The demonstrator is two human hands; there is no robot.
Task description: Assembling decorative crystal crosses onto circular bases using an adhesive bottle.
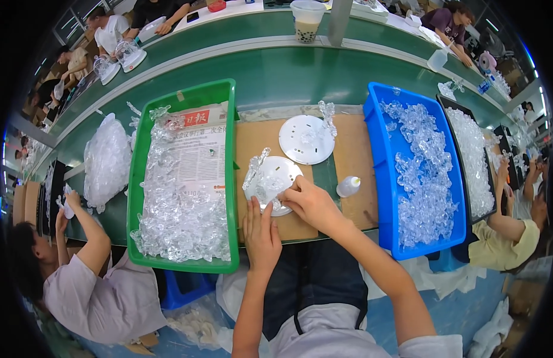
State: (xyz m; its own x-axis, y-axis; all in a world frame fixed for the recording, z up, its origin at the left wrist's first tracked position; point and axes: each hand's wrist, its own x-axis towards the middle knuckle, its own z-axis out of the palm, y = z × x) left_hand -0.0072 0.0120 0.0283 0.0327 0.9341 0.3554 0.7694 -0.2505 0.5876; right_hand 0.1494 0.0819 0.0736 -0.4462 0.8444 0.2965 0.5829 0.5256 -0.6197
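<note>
A white round disc (284,173) lies on the brown cardboard in front of me, with clear moulded plastic pieces (267,184) standing on it. My left hand (262,237) rests against the disc's near edge, its fingers stretched out. The fingers of my right hand (309,204) are pinched together at the disc's right near side, beside the clear pieces; what sits between the fingertips is hidden. Just beyond lies a second white disc (303,140) with small slots and one clear plastic figure (328,114) at its right edge. A small white bottle (348,187) is to the right of my right hand.
A green tray (233,179) with newspaper and clear pieces stands left; a blue tray (378,161) of clear pieces stands right. Beyond it is a black tray (494,206). A drink cup (307,22) stands on the far ledge. Co-workers sit on both sides and opposite.
</note>
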